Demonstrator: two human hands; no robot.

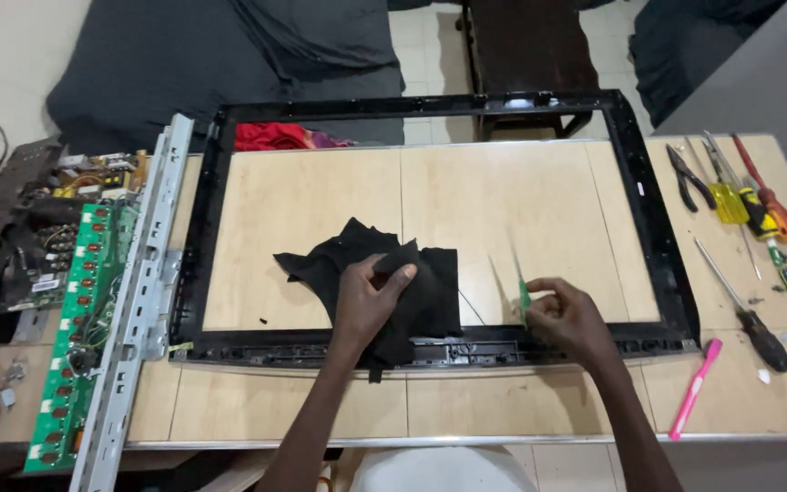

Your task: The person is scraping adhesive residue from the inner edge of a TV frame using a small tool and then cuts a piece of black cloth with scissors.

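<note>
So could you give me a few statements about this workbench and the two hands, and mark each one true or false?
1. The left hand presses on a black cloth. True.
2. The right hand is empty. False: it holds a thin green-handled tool upright in a pinching grip.
3. The black rectangular frame lies flat on the table. True.
4. The green circuit board lies to the right of the frame. False: it lies to the left, beside a grey metal bracket.
5. A pink tool lies near the table's front right edge. True.
</note>
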